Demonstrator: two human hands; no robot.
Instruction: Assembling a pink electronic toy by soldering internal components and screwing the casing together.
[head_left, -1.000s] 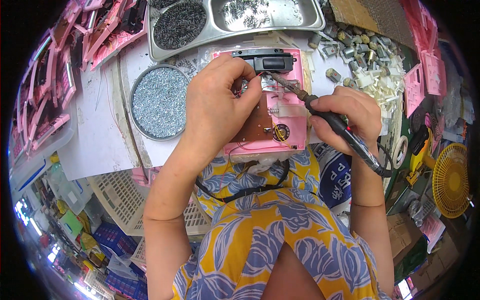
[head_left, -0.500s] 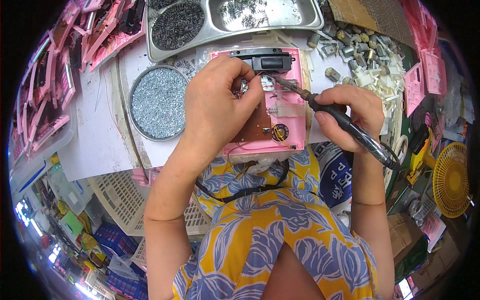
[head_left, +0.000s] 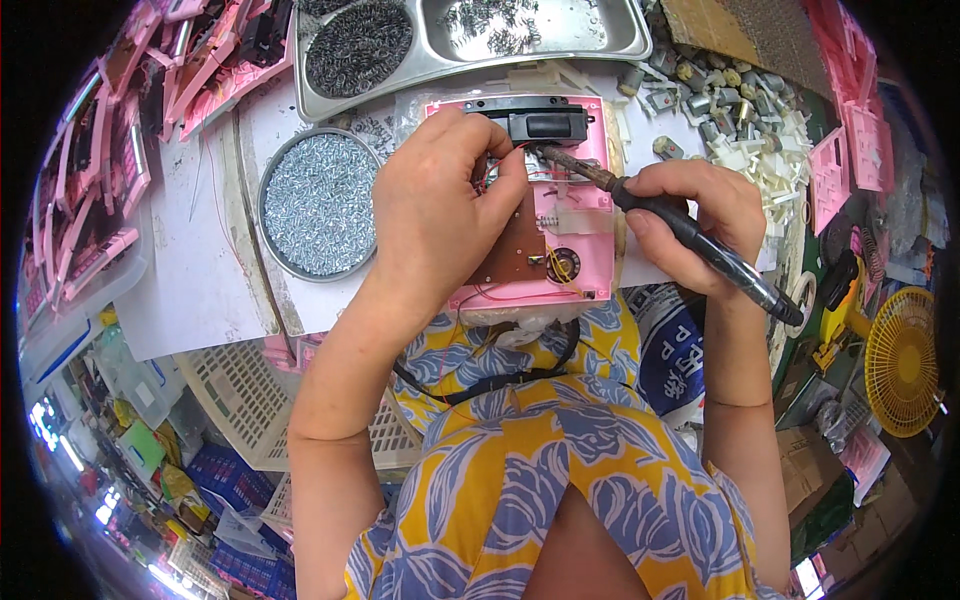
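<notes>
My right hand (head_left: 700,220) grips a soldering iron (head_left: 690,235) with a black handle. Its tip reaches left, to the area just below the black part (head_left: 548,124) at the top of a pink plastic housing (head_left: 590,225). Over the housing's left side, my left hand (head_left: 440,195) is closed in a pinch on a thin red wire (head_left: 520,146), close to the iron's tip. A brown circuit board (head_left: 515,255) lies partly under that hand. Lower right in the housing sit a round black part (head_left: 563,265) and yellow wires. The exact joint at the tip is too small to make out.
Left of the housing stands a round tin of small screws (head_left: 318,205). A metal tray (head_left: 470,62) with dark springs lies behind. Small motors (head_left: 715,110) and white plastic parts (head_left: 770,165) are heaped at the right. Pink housings (head_left: 100,190) pile up far left; a yellow fan (head_left: 900,360) is far right.
The soldering iron's tip has shifted slightly left and up, nearer the pinched wire. My left hand stays almost in place.
</notes>
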